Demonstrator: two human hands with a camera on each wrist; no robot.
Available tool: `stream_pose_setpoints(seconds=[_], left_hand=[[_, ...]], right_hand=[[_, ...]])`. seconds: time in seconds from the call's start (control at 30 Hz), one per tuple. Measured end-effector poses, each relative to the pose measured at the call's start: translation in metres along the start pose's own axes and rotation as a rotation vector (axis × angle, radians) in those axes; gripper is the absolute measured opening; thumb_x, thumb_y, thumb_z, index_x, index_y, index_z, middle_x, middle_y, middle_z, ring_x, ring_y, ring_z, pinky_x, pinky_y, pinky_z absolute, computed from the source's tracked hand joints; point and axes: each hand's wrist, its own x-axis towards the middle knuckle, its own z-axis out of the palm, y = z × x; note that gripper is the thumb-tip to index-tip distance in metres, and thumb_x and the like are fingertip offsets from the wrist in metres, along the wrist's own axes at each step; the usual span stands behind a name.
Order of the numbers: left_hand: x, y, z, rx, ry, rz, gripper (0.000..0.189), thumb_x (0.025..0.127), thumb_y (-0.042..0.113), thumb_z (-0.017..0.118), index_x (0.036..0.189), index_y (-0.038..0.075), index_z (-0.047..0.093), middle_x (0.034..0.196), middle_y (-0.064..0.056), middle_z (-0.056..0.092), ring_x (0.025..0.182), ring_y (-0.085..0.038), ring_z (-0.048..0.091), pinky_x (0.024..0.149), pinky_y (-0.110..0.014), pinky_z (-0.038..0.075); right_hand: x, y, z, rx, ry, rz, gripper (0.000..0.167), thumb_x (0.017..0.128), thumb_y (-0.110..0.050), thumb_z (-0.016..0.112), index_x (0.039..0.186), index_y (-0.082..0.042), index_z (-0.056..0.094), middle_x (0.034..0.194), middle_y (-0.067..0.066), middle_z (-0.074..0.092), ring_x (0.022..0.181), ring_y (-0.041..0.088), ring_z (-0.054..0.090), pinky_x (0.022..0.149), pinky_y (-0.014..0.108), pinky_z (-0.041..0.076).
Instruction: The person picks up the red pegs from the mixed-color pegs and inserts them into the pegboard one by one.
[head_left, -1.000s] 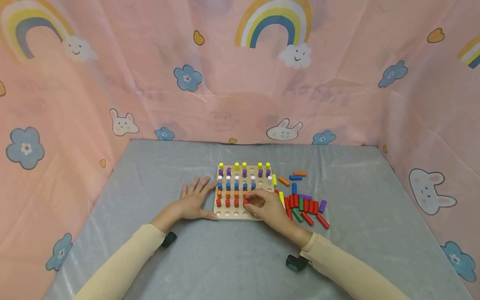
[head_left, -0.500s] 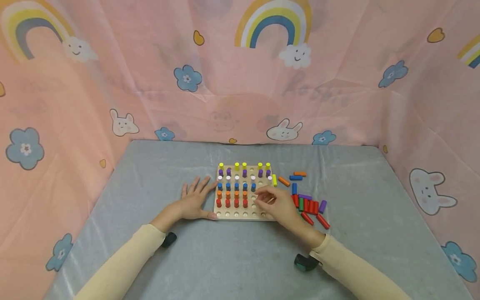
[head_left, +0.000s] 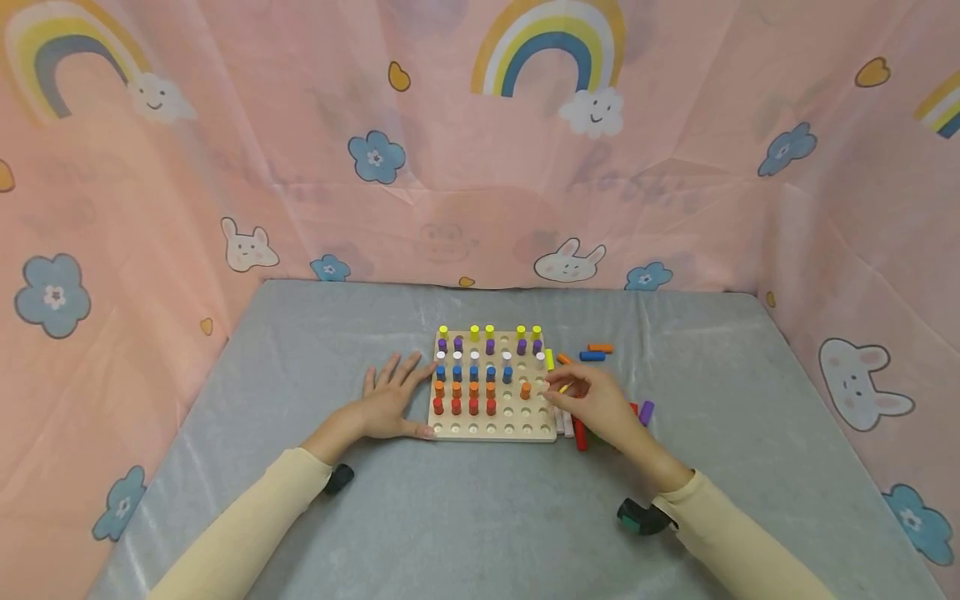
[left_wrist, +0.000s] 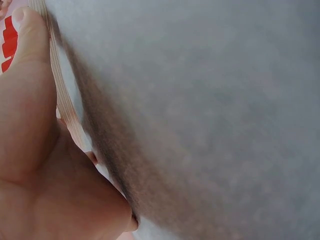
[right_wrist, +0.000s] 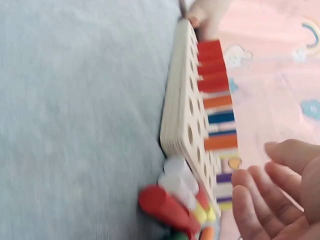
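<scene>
A wooden pegboard (head_left: 517, 435) stands on the table, with rows of yellow, purple, white, blue, orange and red pegs upright in its holes. My left hand (head_left: 390, 408) lies spread along the board's left side, its thumb at the near left corner; in the left wrist view the thumb (left_wrist: 32, 42) lies along the wooden edge. At the board's right side, over the loose pegs, is my right hand (head_left: 596, 407). Its fingers are loosely bent, and the right wrist view shows nothing between the fingers and thumb (right_wrist: 295, 152). A single orange peg (head_left: 526, 390) stands near the hand.
Loose pegs lie right of the board: a red peg (head_left: 581, 435), a white peg (head_left: 567, 423), a purple peg (head_left: 647, 413), a blue peg (head_left: 592, 356) and others, some hidden under the right hand. A pink printed curtain (head_left: 480, 208) surrounds the table.
My right hand has left the fourth red peg, which stays in its hole, and moved right off the board to above the loose pegs. The left hand has stayed in place.
</scene>
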Motion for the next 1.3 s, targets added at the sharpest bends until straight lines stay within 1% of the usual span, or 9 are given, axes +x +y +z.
stream_pose_setpoints(seconds=[0.17,0.3,0.53,0.67,0.77,0.9,1.03,1.1,1.3], left_hand=[[0.000,0.001,-0.001,-0.002,0.000,-0.001,0.109,0.077,0.062,0.074,0.160,0.024,0.014,0.168,-0.013,0.003,0.154,-0.045,-0.005,0.114,-0.076,0.000],[0.000,0.001,0.000,-0.002,0.000,0.000,0.109,0.077,0.062,0.074,0.160,0.025,0.014,0.169,-0.013,0.004,0.154,-0.045,-0.005,0.114,-0.076,0.001],[-0.001,0.002,-0.001,-0.004,-0.005,0.001,0.109,0.077,0.062,0.074,0.160,0.024,0.014,0.168,-0.013,0.003,0.154,-0.045,-0.006,0.114,-0.076,0.000],[-0.001,0.002,-0.001,-0.001,-0.006,-0.002,0.109,0.077,0.061,0.075,0.160,0.024,0.014,0.169,-0.013,0.003,0.154,-0.045,-0.005,0.114,-0.076,0.000],[-0.001,0.002,-0.001,-0.001,-0.007,-0.005,0.109,0.077,0.061,0.075,0.160,0.024,0.014,0.169,-0.013,0.003,0.154,-0.045,-0.005,0.114,-0.076,0.000],[0.000,0.002,-0.001,0.000,-0.007,-0.013,0.109,0.077,0.061,0.075,0.160,0.024,0.015,0.169,-0.013,0.003,0.154,-0.045,-0.005,0.114,-0.076,0.000],[-0.001,0.002,-0.001,0.003,-0.008,-0.016,0.109,0.077,0.061,0.075,0.160,0.024,0.014,0.169,-0.013,0.003,0.154,-0.045,-0.005,0.114,-0.076,0.000],[0.000,0.002,-0.001,0.002,-0.010,-0.016,0.109,0.077,0.060,0.075,0.160,0.024,0.014,0.169,-0.013,0.003,0.154,-0.045,-0.006,0.114,-0.075,0.000],[0.000,0.001,-0.001,0.002,-0.011,-0.014,0.109,0.078,0.060,0.075,0.160,0.025,0.013,0.169,-0.013,0.002,0.154,-0.045,-0.006,0.114,-0.075,0.000]], right_hand=[[-0.001,0.013,-0.018,-0.014,-0.010,0.074,0.025,0.090,-0.020,0.073,0.112,-0.006,0.071,0.100,0.011,0.073,0.081,0.019,0.065,0.064,0.024,0.054],[-0.001,0.022,-0.030,-0.038,-0.006,0.100,0.028,0.091,-0.019,0.072,0.115,-0.004,0.070,0.106,0.014,0.072,0.081,0.021,0.065,0.064,0.026,0.055],[-0.002,0.031,-0.043,-0.050,-0.008,0.170,0.030,0.092,-0.020,0.070,0.116,-0.002,0.068,0.105,0.017,0.073,0.083,0.020,0.068,0.067,0.030,0.057],[-0.004,0.033,-0.046,-0.058,-0.023,0.199,0.031,0.093,-0.019,0.068,0.116,0.001,0.067,0.105,0.019,0.074,0.083,0.017,0.071,0.068,0.030,0.059],[-0.004,0.032,-0.047,-0.085,-0.024,0.214,0.032,0.093,-0.019,0.069,0.116,0.002,0.068,0.105,0.019,0.074,0.083,0.016,0.071,0.068,0.027,0.058],[-0.002,0.030,-0.047,-0.141,-0.030,0.236,0.032,0.091,-0.021,0.070,0.115,0.001,0.069,0.105,0.018,0.075,0.083,0.017,0.071,0.068,0.026,0.054],[0.000,0.030,-0.048,-0.174,-0.056,0.259,0.032,0.091,-0.021,0.070,0.115,0.000,0.069,0.104,0.017,0.075,0.083,0.017,0.070,0.068,0.027,0.054],[0.001,0.031,-0.048,-0.173,-0.073,0.265,0.032,0.089,-0.020,0.070,0.114,0.000,0.069,0.102,0.016,0.075,0.078,0.016,0.068,0.067,0.027,0.054],[0.002,0.033,-0.046,-0.190,-0.088,0.228,0.033,0.085,-0.015,0.074,0.113,0.003,0.070,0.095,0.015,0.075,0.073,0.013,0.065,0.063,0.027,0.053]])
